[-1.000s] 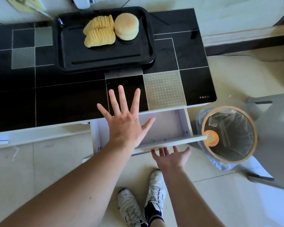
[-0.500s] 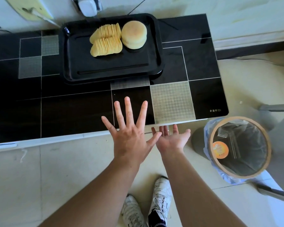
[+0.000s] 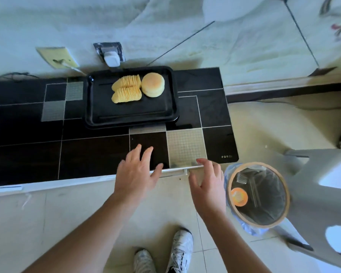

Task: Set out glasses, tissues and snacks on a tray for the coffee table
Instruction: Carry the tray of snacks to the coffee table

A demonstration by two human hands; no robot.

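My black rectangular plastic tray (image 3: 130, 113) sits toward the back of the glossy black worktop (image 3: 87, 152) with its pale grid squares. On the tray lie two rows of stacked yellow ridged crisps (image 3: 127, 88), and just right of them, touching, a round golden bun (image 3: 153, 85). I see no glasses or tissues on the tray.

My left hand (image 3: 135, 175) hovers over the front edge of the worktop, well in front of the tray, its grip released and the fingers loosely spread, holding nothing. My right hand (image 3: 207, 182) is at the slim metal bar handle (image 3: 182, 168) along that same front edge, fingers relaxed above it and the thumb below; its grip is loose, not clenched round the bar.

A second ago the drawer under the worktop stood pulled out with my right hand under its front; half a second ago it was already closed, and now both hands have shifted to the right along the edge.

Right of the worktop stands a round wood-rimmed bin (image 3: 258, 196) lined with a bag, an orange lid inside. My white trainers (image 3: 180, 251) stand on the tiled floor in front of the worktop.
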